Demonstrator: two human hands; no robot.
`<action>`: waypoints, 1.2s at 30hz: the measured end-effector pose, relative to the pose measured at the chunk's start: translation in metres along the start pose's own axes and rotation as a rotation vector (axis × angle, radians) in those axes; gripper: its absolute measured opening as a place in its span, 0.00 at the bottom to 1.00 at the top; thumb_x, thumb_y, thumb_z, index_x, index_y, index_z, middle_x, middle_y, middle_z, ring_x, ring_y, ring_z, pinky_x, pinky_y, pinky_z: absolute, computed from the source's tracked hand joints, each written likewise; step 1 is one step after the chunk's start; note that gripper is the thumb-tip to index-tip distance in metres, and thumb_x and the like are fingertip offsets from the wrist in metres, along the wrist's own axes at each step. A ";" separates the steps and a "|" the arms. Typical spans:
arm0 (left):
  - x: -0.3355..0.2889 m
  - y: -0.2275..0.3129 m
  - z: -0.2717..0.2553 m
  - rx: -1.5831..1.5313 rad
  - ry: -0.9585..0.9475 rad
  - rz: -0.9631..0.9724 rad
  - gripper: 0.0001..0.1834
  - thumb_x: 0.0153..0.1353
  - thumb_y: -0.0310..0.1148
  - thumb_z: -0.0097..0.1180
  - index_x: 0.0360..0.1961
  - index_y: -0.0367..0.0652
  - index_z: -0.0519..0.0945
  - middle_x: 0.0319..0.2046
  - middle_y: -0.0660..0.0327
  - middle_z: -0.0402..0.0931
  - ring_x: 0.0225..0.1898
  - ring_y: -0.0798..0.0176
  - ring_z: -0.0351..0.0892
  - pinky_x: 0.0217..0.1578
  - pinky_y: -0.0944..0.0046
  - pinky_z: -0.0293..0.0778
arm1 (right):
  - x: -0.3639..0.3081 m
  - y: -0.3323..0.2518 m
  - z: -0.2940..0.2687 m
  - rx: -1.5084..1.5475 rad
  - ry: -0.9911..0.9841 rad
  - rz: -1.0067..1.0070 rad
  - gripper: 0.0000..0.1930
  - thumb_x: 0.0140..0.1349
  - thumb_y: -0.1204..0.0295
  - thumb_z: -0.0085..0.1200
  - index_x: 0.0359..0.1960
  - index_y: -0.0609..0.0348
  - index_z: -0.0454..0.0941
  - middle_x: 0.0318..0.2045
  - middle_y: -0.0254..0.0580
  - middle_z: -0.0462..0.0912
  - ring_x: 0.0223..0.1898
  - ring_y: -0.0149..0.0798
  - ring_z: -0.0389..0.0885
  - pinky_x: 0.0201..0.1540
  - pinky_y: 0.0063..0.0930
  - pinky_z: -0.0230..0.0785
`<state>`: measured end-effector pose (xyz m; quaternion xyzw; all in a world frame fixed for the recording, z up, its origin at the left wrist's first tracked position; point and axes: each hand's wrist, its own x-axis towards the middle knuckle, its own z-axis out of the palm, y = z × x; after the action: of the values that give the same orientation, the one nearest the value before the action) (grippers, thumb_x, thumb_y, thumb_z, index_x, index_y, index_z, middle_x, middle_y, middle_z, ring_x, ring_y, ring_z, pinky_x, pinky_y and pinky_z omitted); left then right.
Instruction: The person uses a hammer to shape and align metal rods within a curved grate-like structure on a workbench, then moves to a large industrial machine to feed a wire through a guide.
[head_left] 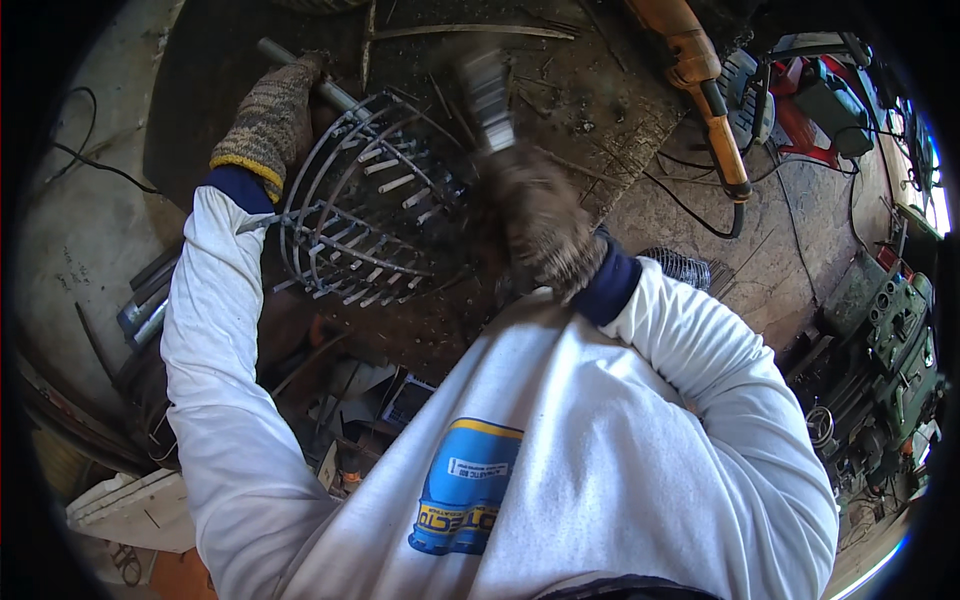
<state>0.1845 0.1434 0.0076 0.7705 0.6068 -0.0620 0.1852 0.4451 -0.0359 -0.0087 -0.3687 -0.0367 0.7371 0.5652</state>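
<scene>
I judge the step in hand to be striking or shaping work on the metal frame, a cage of curved bars with short rods set across them, which lies on the dark surface in front of me, between my two hands. My left hand, in its knitted glove, appears clenched around a grey rod; one end sticks out past my fingers, the other reaches the frame's upper edge, though I cannot tell whether it is joined there. My right hand is blurred, but its grip looks closed on a pale metal tool, hammer-like, its exact kind smeared out. The next move, I think, calls for a firm left hold so the frame cannot skid, and for sure aim among those close-set rods. My left arm reaches nearly straight forward, the wrist just outside the frame's left side; my right elbow bends well out, the forearm angling back inward, with the tool pointing away from me, up beyond the knuckles.
</scene>
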 end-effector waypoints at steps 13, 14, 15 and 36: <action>0.015 -0.035 0.026 -0.741 0.031 -0.158 0.16 0.68 0.44 0.51 0.44 0.41 0.79 0.36 0.59 0.77 0.36 0.62 0.76 0.41 0.60 0.75 | -0.004 -0.006 0.011 -0.152 0.194 0.360 0.18 0.64 0.56 0.57 0.46 0.57 0.76 0.25 0.32 0.77 0.28 0.27 0.75 0.33 0.23 0.69; 0.018 -0.033 0.024 -0.760 0.033 -0.142 0.17 0.67 0.44 0.51 0.43 0.41 0.79 0.36 0.59 0.77 0.35 0.62 0.76 0.41 0.60 0.76 | 0.002 0.004 0.002 -0.233 0.037 0.270 0.19 0.65 0.57 0.57 0.48 0.58 0.75 0.26 0.34 0.78 0.28 0.28 0.77 0.33 0.24 0.71; 0.015 -0.031 0.021 -0.653 0.014 -0.142 0.16 0.68 0.43 0.51 0.44 0.41 0.79 0.37 0.59 0.77 0.36 0.61 0.76 0.42 0.60 0.75 | 0.007 0.017 -0.008 -0.312 -0.125 0.189 0.19 0.65 0.58 0.57 0.50 0.59 0.75 0.27 0.35 0.79 0.28 0.29 0.78 0.33 0.25 0.73; 0.001 -0.010 0.004 -0.165 -0.059 -0.077 0.16 0.70 0.39 0.48 0.50 0.39 0.77 0.41 0.56 0.79 0.42 0.62 0.78 0.47 0.61 0.75 | -0.003 -0.014 -0.007 -0.432 -0.054 0.311 0.17 0.66 0.56 0.54 0.43 0.58 0.77 0.27 0.33 0.77 0.28 0.25 0.74 0.30 0.22 0.68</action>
<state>0.1762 0.1450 0.0010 0.7264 0.6334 -0.0413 0.2634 0.4604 -0.0361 -0.0055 -0.4621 -0.1509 0.7998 0.3521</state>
